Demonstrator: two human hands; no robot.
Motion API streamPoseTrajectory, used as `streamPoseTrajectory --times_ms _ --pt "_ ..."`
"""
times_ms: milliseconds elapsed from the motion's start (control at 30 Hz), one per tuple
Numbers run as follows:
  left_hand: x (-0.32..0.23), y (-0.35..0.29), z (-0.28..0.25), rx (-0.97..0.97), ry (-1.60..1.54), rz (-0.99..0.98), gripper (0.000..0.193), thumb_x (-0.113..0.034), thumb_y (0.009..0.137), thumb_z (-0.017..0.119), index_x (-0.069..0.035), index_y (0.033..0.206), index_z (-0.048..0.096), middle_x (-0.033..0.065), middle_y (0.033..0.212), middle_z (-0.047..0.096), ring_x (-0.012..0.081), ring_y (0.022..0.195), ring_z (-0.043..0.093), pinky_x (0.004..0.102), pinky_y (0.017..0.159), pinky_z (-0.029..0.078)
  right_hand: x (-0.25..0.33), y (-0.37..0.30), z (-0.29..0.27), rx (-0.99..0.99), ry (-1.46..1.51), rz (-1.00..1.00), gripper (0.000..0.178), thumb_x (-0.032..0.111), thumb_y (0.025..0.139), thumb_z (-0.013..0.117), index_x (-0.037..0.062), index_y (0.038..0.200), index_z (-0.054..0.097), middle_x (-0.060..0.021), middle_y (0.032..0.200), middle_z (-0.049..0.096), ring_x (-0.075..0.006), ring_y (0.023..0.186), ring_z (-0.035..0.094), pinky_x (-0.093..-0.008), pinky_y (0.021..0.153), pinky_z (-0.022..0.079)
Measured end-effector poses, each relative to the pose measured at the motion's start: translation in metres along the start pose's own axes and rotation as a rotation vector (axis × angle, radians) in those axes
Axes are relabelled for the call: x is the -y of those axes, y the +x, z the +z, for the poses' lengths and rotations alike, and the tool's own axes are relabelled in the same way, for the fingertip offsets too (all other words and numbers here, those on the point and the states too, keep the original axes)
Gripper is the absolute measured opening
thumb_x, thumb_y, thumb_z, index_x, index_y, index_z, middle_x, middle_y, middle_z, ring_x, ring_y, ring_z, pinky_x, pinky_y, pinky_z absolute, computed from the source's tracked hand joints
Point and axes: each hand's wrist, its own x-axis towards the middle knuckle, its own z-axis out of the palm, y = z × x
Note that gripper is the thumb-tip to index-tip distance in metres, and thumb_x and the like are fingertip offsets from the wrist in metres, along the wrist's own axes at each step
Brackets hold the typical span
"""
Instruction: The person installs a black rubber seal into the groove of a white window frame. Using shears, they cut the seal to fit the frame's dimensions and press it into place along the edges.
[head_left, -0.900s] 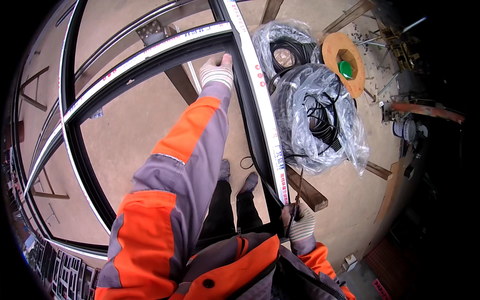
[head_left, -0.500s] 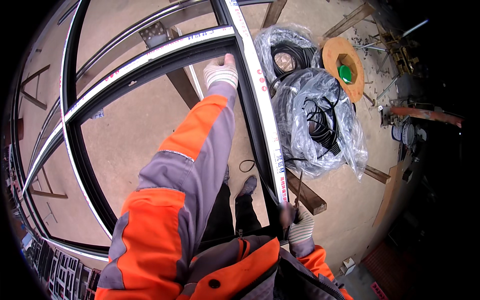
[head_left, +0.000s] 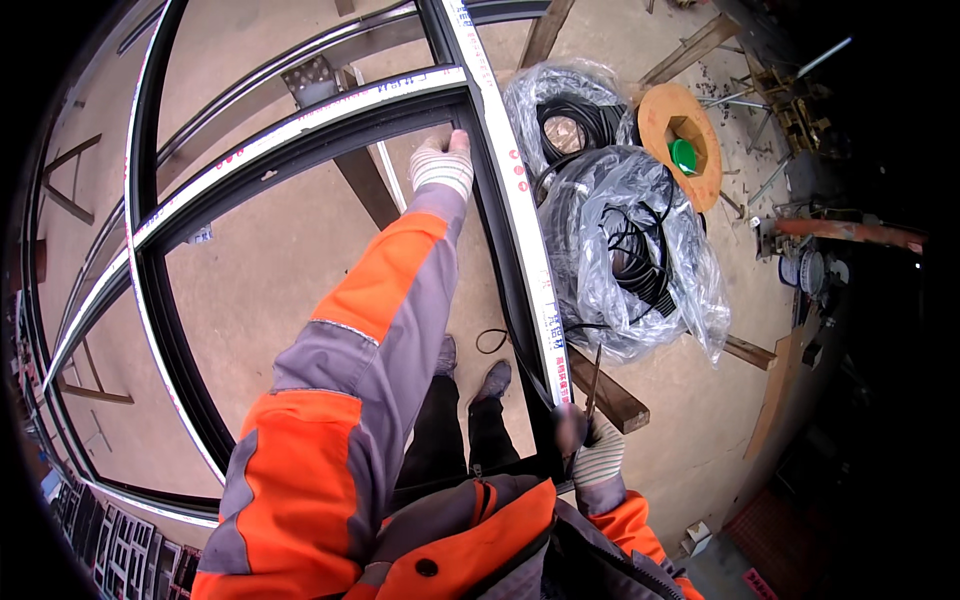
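Observation:
My left hand (head_left: 443, 165), in a striped knit glove with bare fingertips, is at the inner edge of a black window frame (head_left: 350, 110) faced with white protective film. It is close to the corner where two bars meet. Its fingers are curled and the thumb presses by the groove; what they pinch is hidden. At the near right corner, my right hand (head_left: 600, 455) closes round a thin pointed metal blade tool (head_left: 596, 385), its handle hidden. A thin black rubber strip (head_left: 530, 372) runs along the right bar toward that hand.
Right of the frame lie coils of black rubber strip (head_left: 640, 265) in clear plastic bags (head_left: 690, 300). An orange-brown reel (head_left: 655, 120) with a green round piece (head_left: 683, 156) stands beyond. Wooden beams (head_left: 615, 395) extend from under the frame. A small loop (head_left: 491, 341) shows near my feet.
My left hand has slid slightly nearer to me along the right bar, away from the corner. The right hand keeps its place with the tool. The whole view has shifted a little.

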Motion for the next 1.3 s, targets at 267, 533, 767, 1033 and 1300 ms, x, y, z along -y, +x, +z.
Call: streamPoseTrajectory --times_ms 267,533,767,1033,1300 --pt "-0.011 -0.016 0.007 -0.019 0.112 -0.039 0.049 -0.038 0.095 0.051 0.005 0.115 0.063 0.0305 0.114 0.063 0.0432 0.110 0.060 0.0467 0.095 0.048 0.002 0.000 -0.004 0.027 -0.009 -0.002 0.015 0.015 0.089 0.069 0.0017 0.084 0.064 0.0029 0.065 0.053 -0.0045 0.063 0.045 -0.0245 0.057 0.041" --pt "-0.010 -0.003 0.001 -0.038 0.091 -0.022 0.056 -0.047 0.094 0.049 0.005 0.106 0.068 0.0302 0.101 0.066 0.0437 0.100 0.064 0.0462 0.089 0.049 0.012 0.003 -0.002 0.039 -0.024 -0.042 0.014 0.014 0.089 0.069 0.0013 0.086 0.064 0.0025 0.066 0.054 -0.0048 0.063 0.046 -0.0255 0.057 0.041" --pt "-0.013 0.007 0.002 0.003 0.117 -0.092 0.062 -0.053 0.093 0.048 0.004 0.105 0.069 0.0308 0.105 0.065 0.0418 0.106 0.063 0.0457 0.094 0.047 0.011 0.006 0.000 0.036 -0.041 -0.024 0.014 0.014 0.090 0.068 0.0015 0.086 0.064 0.0026 0.065 0.053 -0.0049 0.063 0.046 -0.0254 0.057 0.041" --pt "-0.022 0.005 0.000 0.006 0.004 -0.118 0.062 -0.052 0.093 0.049 0.006 0.105 0.069 0.0323 0.105 0.065 0.0419 0.108 0.063 0.0448 0.095 0.047 0.021 0.005 0.000 0.070 -0.057 -0.028 0.013 0.014 0.091 0.067 0.0018 0.087 0.064 0.0010 0.068 0.056 -0.0050 0.063 0.048 -0.0244 0.058 0.042" --pt "0.009 -0.035 0.007 -0.035 0.064 0.047 0.050 -0.040 0.098 0.051 0.007 0.109 0.066 0.0284 0.100 0.068 0.0382 0.098 0.066 0.0423 0.088 0.049 0.020 0.009 0.000 0.082 -0.048 -0.035 0.014 0.015 0.089 0.068 0.0015 0.089 0.065 0.0006 0.068 0.057 -0.0054 0.065 0.048 -0.0251 0.058 0.042"
